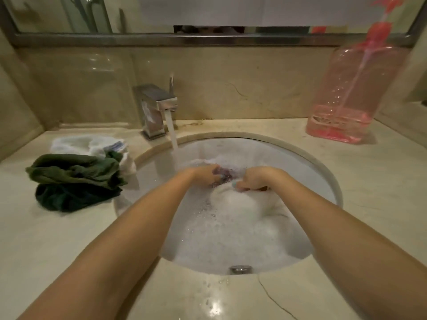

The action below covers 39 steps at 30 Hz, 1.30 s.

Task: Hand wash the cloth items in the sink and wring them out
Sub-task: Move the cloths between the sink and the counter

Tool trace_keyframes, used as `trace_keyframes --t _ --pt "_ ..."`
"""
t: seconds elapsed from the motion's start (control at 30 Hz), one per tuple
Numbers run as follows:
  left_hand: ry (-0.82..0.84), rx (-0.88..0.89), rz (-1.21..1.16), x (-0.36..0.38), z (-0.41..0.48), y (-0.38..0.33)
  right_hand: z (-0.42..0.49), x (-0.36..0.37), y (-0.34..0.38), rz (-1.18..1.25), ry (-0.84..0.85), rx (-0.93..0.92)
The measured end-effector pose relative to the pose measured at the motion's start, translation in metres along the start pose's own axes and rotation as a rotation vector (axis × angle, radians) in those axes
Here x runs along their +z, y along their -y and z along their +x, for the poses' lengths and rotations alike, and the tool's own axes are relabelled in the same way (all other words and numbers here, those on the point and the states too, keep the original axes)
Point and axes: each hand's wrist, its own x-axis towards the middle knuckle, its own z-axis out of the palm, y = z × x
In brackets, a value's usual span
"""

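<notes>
Bathroom, beige marble counter point(369, 204), mirror point(69, 15) above. In the sink point(300, 167) a white cloth point(240, 199) sat in sudsy water, with a dark purplish patch bunched at its far end. We saw the left hand point(205, 175) and right hand point(254, 180) close together, fingers curled into that cloth. The faucet point(157, 109) was running into the basin. On the counter left of the sink lay a crumpled green cloth point(74, 179), with a white bundle point(87, 144) just behind it. A pink pump bottle point(353, 93) stood far right.
</notes>
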Motion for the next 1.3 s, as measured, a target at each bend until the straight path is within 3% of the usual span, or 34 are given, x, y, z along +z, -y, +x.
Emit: trace_keyframes --t 0.13,0.23,0.3,0.37,0.47,0.63,0.87,0.97,1.1,1.23,1.3 --pt "-0.007 -0.051 -0.050 -0.001 -0.002 -0.002 0.003 0.004 0.001 0.070 -0.164 -0.004" --pt "-0.099 -0.028 -0.445 -0.013 -0.011 -0.001 0.002 0.002 0.001 0.215 -0.283 -0.048" --pt "-0.153 0.016 -0.716 -0.025 -0.021 -0.004 0.005 0.003 0.000 0.268 -0.217 -0.151" --pt "-0.229 0.065 -0.847 -0.036 -0.036 -0.011 0.002 0.004 0.002 0.503 -0.142 -0.308" --pt "-0.348 0.126 -0.939 -0.050 -0.057 -0.016 -0.013 -0.008 0.006 0.852 -0.200 -0.441" --pt "-0.477 0.119 -1.035 -0.071 -0.091 -0.004 -0.032 -0.020 0.014 1.024 -0.305 -0.466" --pt "-0.619 0.183 -1.120 -0.100 -0.123 -0.011 -0.075 -0.078 0.042 1.483 -0.218 -0.669" --pt "-0.647 0.206 -1.180 -0.111 -0.134 -0.015 -0.090 -0.101 0.047 1.515 -0.147 -0.718" --pt "-0.720 0.203 -1.320 -0.126 -0.147 -0.012 -0.088 -0.100 0.061 1.404 -0.205 -0.632" --pt "-0.651 0.141 -1.200 -0.117 -0.151 0.003 -0.069 -0.078 0.072 1.380 -0.180 -0.569" --pt "-0.629 0.074 -1.188 -0.101 -0.145 0.013 -0.060 -0.064 0.074 1.249 -0.156 -0.522"
